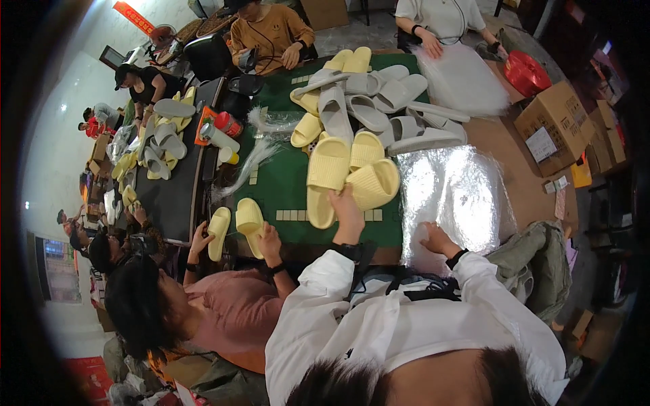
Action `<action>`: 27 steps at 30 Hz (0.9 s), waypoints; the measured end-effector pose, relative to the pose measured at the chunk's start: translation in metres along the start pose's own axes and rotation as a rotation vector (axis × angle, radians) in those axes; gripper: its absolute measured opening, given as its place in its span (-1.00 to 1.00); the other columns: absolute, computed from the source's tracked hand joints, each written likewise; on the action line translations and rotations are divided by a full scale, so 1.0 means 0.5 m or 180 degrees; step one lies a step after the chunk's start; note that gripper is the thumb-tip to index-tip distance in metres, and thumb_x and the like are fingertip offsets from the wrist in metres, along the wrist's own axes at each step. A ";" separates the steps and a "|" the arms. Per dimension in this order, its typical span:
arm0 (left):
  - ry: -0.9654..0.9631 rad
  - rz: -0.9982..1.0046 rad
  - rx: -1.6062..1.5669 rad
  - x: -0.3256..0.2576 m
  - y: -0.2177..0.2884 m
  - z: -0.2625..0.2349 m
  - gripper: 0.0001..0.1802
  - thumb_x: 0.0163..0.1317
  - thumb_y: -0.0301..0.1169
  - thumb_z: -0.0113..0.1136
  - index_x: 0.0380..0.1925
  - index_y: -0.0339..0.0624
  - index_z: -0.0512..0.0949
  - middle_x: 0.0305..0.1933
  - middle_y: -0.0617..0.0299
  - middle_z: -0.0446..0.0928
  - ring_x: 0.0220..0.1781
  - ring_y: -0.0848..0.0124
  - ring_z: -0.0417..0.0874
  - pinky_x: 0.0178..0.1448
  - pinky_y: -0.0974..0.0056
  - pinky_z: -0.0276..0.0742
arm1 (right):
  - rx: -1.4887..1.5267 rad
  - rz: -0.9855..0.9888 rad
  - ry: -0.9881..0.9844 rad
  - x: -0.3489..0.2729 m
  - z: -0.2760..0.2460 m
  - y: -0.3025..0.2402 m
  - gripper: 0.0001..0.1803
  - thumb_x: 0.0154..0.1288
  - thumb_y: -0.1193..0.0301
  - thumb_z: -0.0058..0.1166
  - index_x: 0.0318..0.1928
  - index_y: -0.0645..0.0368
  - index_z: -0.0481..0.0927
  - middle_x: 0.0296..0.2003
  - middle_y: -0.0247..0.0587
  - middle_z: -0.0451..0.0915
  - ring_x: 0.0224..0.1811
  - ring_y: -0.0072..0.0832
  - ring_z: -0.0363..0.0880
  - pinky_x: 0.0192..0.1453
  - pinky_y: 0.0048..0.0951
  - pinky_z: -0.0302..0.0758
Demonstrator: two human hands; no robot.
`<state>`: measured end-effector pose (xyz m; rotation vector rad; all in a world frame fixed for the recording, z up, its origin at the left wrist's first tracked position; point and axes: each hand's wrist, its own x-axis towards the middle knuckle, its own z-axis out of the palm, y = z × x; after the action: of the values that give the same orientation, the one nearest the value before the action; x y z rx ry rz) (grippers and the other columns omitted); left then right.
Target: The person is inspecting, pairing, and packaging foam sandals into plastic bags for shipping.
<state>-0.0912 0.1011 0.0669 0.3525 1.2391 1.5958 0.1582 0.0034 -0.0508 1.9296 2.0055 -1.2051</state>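
My left hand [347, 210] is closed on the edge of a pale yellow slipper [328, 166], near its heel, at the front of the slipper pile. Against that hand's right side lie two more yellow slippers, one a ribbed yellow slipper [374, 184]. Grey slippers [369, 111] are heaped behind them. On the right, my right hand [439, 239] rests at the near part of a stack of shiny clear plastic bags [450, 193]. Its fingers are curled in on the plastic, and the fingertips are partly hidden.
Beside me on the left, a co-worker holds two yellow slippers [249, 220]. A row of pale tiles [292, 215] lies on the green table top [274, 183]. Farther right stand a cardboard box [555, 127] and a red roll [527, 73]. Two people sit opposite, near more clear film [467, 81].
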 end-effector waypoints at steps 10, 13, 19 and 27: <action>-0.0977 -0.1433 -0.0614 -0.225 -0.197 0.183 -0.73 0.18 -0.47 -0.06 -0.12 -0.17 0.19 -0.14 0.10 0.37 -0.02 0.25 0.40 0.05 0.23 0.34 | 0.4038 -0.1068 0.0843 -0.125 -0.133 0.017 -0.21 0.02 0.45 0.20 0.20 0.26 0.02 0.13 -0.05 0.23 0.17 -0.37 0.24 0.20 -0.38 0.24; -0.1120 -0.2194 -0.0792 -0.262 -0.248 0.214 -0.89 0.22 -0.45 -0.15 -0.27 -0.21 0.23 -0.12 -0.03 0.35 0.03 0.18 0.36 0.18 0.20 0.30 | 0.4223 -0.1037 0.2097 -0.147 -0.169 0.083 -0.41 0.08 0.57 0.09 0.11 0.25 0.12 -0.02 -0.17 0.34 0.02 -0.47 0.34 0.08 -0.45 0.31; -0.2004 -0.2892 -0.0401 -0.241 -0.301 0.209 -0.83 0.24 -0.33 -0.12 -0.25 -0.17 0.26 0.00 0.00 0.33 0.02 0.25 0.36 0.16 0.19 0.27 | 0.4056 -0.0698 0.2656 -0.160 -0.231 0.203 -0.51 0.11 0.51 -0.03 0.06 0.25 0.15 -0.08 -0.14 0.36 -0.06 -0.46 0.36 0.01 -0.43 0.32; -0.4610 0.0637 0.4802 -0.245 -0.391 0.081 -0.69 0.11 -0.44 -0.10 -0.13 -0.20 0.48 -0.34 -0.11 0.52 -0.23 0.02 0.53 -0.15 0.10 0.43 | 0.2781 0.0511 0.2412 -0.042 -0.177 0.301 -0.42 0.05 0.40 -0.01 0.10 0.27 0.17 -0.17 0.06 0.43 -0.21 -0.28 0.45 -0.11 -0.40 0.37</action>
<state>0.0950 0.0054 -0.0381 2.0972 0.8742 -0.0904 0.3333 0.0207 -0.0471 3.2982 1.5887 -1.6478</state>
